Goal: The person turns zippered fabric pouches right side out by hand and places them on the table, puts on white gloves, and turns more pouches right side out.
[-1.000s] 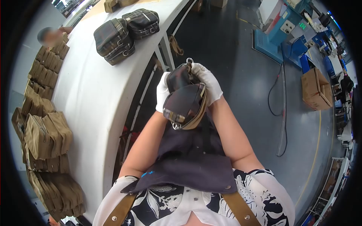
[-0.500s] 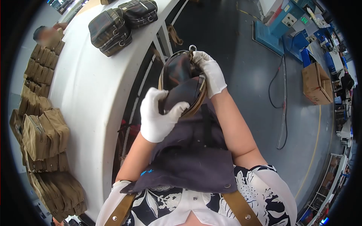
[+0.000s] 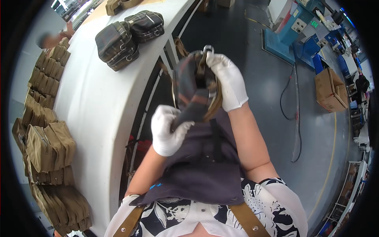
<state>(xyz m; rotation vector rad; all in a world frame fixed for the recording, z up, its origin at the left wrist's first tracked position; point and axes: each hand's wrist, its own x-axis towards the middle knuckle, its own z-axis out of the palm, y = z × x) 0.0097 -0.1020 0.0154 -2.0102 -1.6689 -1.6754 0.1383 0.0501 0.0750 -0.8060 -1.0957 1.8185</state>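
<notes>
A dark plaid bag (image 3: 187, 81) with its zip undone is held up in front of me, slightly blurred. My right hand (image 3: 229, 81), in a white glove, grips its upper right edge beside a metal ring (image 3: 208, 49). Lower down, my left hand (image 3: 167, 128), also gloved in white, pinches the dark cloth at the bag's lower left. Part of the bag's opening shows between the two hands, with tan edging along its right side.
Plaid bags (image 3: 117, 45) stand on the long white table (image 3: 89, 118) at left. Piles of khaki bags (image 3: 50, 146) line its far edge, near another person (image 3: 49, 40). At right are a blue machine (image 3: 282, 45), a cardboard box (image 3: 331, 91) and a floor cable (image 3: 296, 130).
My left hand has come off the bag's left side and now pinches its cloth lower down, pulling it downward. The bag's opening shows more. My right hand still grips the ring end.
</notes>
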